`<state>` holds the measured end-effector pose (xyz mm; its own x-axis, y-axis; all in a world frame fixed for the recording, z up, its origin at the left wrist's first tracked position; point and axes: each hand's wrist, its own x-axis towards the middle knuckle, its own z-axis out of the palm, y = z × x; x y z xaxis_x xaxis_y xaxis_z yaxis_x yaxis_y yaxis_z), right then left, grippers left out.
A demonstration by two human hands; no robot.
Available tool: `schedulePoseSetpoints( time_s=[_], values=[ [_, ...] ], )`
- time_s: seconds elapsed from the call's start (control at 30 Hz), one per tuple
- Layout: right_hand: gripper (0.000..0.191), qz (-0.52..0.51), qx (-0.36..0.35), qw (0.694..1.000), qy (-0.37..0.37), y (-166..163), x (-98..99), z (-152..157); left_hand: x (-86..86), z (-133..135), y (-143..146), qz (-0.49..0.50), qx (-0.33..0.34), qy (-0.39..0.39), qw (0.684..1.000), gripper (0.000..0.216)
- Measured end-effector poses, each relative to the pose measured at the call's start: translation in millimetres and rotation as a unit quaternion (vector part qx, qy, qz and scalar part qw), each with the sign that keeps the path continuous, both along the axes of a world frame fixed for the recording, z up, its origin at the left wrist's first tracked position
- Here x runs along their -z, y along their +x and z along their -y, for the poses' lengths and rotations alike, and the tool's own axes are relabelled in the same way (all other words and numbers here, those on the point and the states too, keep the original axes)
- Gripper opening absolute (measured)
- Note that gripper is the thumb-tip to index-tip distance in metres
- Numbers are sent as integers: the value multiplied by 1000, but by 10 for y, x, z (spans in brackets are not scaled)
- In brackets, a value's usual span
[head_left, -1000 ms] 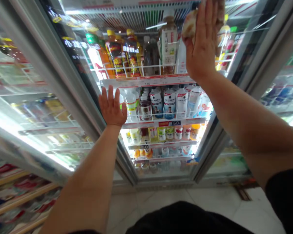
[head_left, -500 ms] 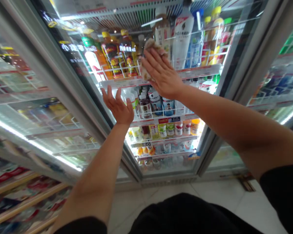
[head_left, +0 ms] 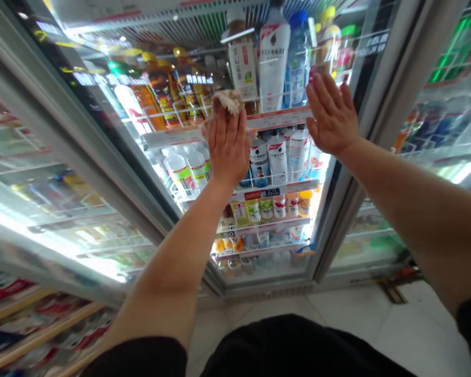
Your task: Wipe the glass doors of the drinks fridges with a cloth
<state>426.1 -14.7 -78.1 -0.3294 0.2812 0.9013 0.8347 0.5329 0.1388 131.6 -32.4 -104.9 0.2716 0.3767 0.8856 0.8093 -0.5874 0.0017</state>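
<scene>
A crumpled, pale brownish cloth (head_left: 228, 100) lies against the glass door (head_left: 282, 272) of a lit drinks fridge. My left hand (head_left: 230, 144) presses it to the glass with fingers pointing up, and part of the cloth is hidden under the palm. To the right, my right hand (head_left: 333, 115) is open and holds nothing, its fingers spread near the door's right side. Whether it touches the glass I cannot tell. Behind the glass, between the hands, stand a white-labelled bottle (head_left: 273, 60) and a blue bottle (head_left: 297, 63).
Metal door frames (head_left: 347, 209) run down both sides of the glass, with more fridge doors beyond them. Shelves inside carry many bottles. At lower left is a rack with wooden rails (head_left: 43, 327) and packaged goods. The tiled floor (head_left: 361, 309) shows below.
The cloth has passed from under my right hand to under my left. My left hand moved right and up onto it, while my right hand moved away to the right.
</scene>
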Motion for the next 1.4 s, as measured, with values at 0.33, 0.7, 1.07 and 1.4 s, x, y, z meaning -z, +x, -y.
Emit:
schedulePoseSetpoints(
  time_s=[0.33,0.7,1.07,1.4],
  values=[
    [61,14,43,999,5,-44,100,96,-947,-167,-458,-95,13,18,995,63],
    [63,13,43,999,2,-43,115,90,-734,-84,-110,-135,6,9,991,61],
    [62,-7,35,999,-7,-55,116,106,-897,-223,-190,-173,3,54,984,64],
    [65,13,37,999,33,-38,143,43,-676,-100,12,-276,33,16,960,66]
  ],
)
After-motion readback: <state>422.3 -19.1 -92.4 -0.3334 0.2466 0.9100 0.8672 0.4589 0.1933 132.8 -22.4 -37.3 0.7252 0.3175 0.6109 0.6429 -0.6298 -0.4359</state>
